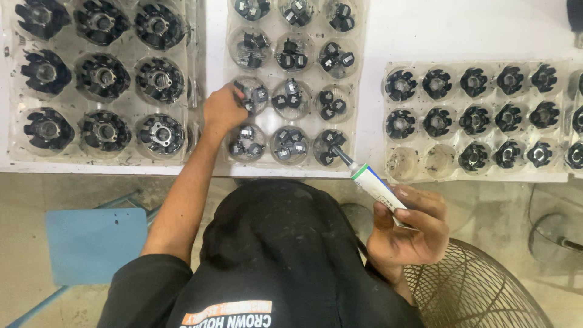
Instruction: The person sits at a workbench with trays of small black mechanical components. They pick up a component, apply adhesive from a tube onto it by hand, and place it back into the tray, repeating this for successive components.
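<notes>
Three clear trays are laid on the white table: the left tray with nine large black rotors, the right tray with thirteen smaller ones, and the middle tray with twelve cups of small black clips. A white tube is gripped in the right hand, its nozzle at the middle tray's near edge. One clip is pinched by the left hand over the third row.

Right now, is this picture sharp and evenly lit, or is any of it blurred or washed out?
Head view: mostly sharp; the trays and small black parts read clearly. The white table looks bright and slightly washed out at top right. The clear plastic shows soft glare. The left hand and the right hand, holding a tube, show almost no blur. Shadows are soft.
</notes>
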